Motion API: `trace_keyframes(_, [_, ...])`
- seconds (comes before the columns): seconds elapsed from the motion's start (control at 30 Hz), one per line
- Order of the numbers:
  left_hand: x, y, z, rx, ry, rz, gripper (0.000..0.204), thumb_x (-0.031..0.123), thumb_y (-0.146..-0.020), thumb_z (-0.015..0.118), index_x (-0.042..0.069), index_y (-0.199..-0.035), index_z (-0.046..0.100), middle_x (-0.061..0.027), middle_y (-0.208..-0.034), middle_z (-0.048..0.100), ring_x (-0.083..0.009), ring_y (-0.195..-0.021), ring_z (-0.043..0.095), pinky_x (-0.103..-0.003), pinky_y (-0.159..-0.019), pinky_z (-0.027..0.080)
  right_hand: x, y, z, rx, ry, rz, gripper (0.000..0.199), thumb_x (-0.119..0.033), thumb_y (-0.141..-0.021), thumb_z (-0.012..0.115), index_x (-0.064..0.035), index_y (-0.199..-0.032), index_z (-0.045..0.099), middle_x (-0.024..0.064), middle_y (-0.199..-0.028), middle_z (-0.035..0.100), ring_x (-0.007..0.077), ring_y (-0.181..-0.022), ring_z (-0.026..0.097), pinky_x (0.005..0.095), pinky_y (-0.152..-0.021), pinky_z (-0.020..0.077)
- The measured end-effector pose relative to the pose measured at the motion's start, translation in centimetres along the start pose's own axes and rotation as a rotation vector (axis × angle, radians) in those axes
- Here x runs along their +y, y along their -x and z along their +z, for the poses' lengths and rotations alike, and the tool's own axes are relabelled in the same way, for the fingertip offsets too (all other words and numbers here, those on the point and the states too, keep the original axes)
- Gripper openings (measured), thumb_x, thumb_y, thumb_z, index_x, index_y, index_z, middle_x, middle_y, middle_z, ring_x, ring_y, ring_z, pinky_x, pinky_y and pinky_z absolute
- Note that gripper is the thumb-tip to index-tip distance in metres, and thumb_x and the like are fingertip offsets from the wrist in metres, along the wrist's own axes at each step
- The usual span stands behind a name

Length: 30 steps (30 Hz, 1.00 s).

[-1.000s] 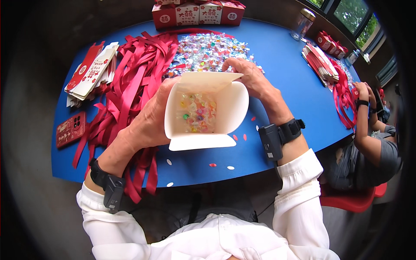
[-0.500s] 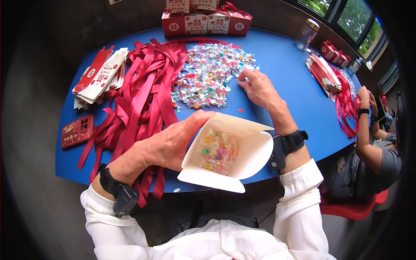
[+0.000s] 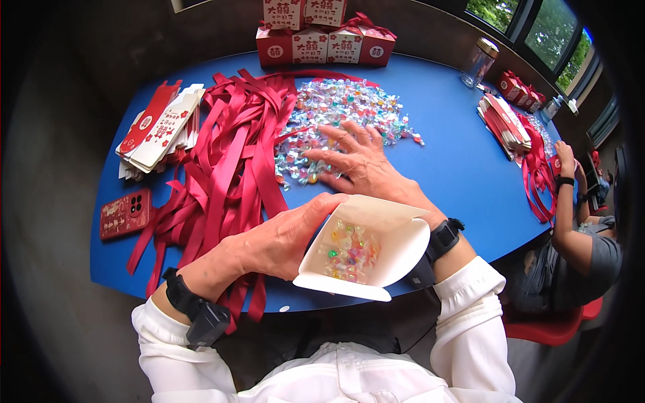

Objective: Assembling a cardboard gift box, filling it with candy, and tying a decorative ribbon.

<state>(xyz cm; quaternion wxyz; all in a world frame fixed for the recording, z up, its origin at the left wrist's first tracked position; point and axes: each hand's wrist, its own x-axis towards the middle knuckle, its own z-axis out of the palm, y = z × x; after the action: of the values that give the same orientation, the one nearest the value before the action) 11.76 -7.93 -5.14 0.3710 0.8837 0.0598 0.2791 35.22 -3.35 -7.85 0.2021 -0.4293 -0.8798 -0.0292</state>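
Head view of my two hands at a blue desk (image 3: 457, 181). My left grip (image 3: 285, 238) is clasped about the left side of a white-lined box (image 3: 403, 245), thumb along its upper edge. The box, its flaps spread and its mouth facing the camera, is held tilted at the near edge of the desk; wrapped candies (image 3: 346, 258) lie at its bottom. My right grip (image 3: 369, 168) is spread wide, palm down, its fingertips at the near part of the candy pile (image 3: 349, 101); whether any sweets are beneath the palm, I cannot tell. The box covers part of my right forearm.

To the left of the pile lies a tangle of red ribbons (image 3: 232, 154); farther left are a stack of flat cartons (image 3: 161, 131) and, nearer me, a red phone (image 3: 126, 213). Finished boxes (image 3: 326, 48) in red and white stand stacked at the far edge. A jar (image 3: 479, 62) stands at the far right, beyond a second group of flat cartons (image 3: 504, 124). A co-worker's arm (image 3: 570, 215) appears at the right.
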Motion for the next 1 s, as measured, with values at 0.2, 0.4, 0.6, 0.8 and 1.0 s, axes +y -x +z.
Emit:
trace_keyframes(0.2, [0.1, -0.5, 0.0, -0.02, 0.004, 0.016, 0.103, 0.017, -0.068, 0.091, 0.006, -0.148, 0.028, -0.0174, -0.13, 0.05, -0.037, -0.122, 0.055, -0.042, -0.101, 0.047, 3.2, 1.0, -1.0, 0.118, 0.097, 0.167, 0.048, -0.04, -0.085, 0.075, -0.0321, -0.131, 0.063, 0.0106, -0.153, 0.039, 0.0401, -0.142, 0.03, 0.0598, -0.113, 0.021])
trace_keyframes(0.4, [0.6, -0.2, -0.4, 0.005, -0.056, 0.007, 0.105, 0.017, -0.066, 0.092, 0.006, -0.148, 0.027, -0.0173, -0.133, 0.048, -0.0361, -0.122, 0.055, -0.042, -0.102, 0.046, -1.3, -0.1, -2.3, 0.006, -0.096, -0.078, 0.049, -0.036, -0.09, 0.07, -0.0322, -0.137, 0.059, 0.0108, -0.152, 0.041, 0.0402, -0.143, 0.03, 0.0597, -0.115, 0.0188])
trace_keyframes(0.6, [0.1, -0.3, -0.4, -0.024, -0.052, -0.006, 0.107, 0.019, -0.066, 0.092, 0.006, -0.149, 0.025, -0.0178, -0.14, 0.044, -0.0368, -0.126, 0.053, -0.042, -0.104, 0.045, 2.3, 0.8, -1.8, 0.025, 0.007, -0.006, 0.032, -0.029, -0.092, 0.068, -0.0244, -0.124, 0.069, 0.0083, -0.139, 0.056, 0.0327, -0.138, 0.04, 0.0563, -0.112, 0.0254])
trace_keyframes(0.8, [-0.2, 0.2, -0.4, -0.028, -0.152, -0.031, 0.115, 0.022, -0.066, 0.094, 0.004, -0.153, 0.02, -0.02, -0.145, 0.04, -0.0375, -0.129, 0.051, -0.043, -0.107, 0.044, 3.2, 0.8, -4.3, 0.193, -0.078, 0.175, 0.021, -0.021, -0.086, 0.075, -0.0148, -0.106, 0.071, 0.0086, -0.119, 0.063, 0.0298, -0.119, 0.053, 0.0466, -0.101, 0.0407])
trace_keyframes(1.0, [-0.3, 0.2, -0.9, -0.027, -0.066, -0.023, 0.118, 0.022, -0.062, 0.095, 0.004, -0.153, 0.021, -0.019, -0.148, 0.038, -0.037, -0.132, 0.049, -0.044, -0.11, 0.043, 5.4, 1.4, -5.1, 0.342, -0.164, 0.434, 0.013, -0.018, -0.091, 0.068, -0.0053, -0.094, 0.071, 0.0164, -0.083, 0.072, 0.032, -0.079, 0.071, 0.0422, -0.073, 0.0551])
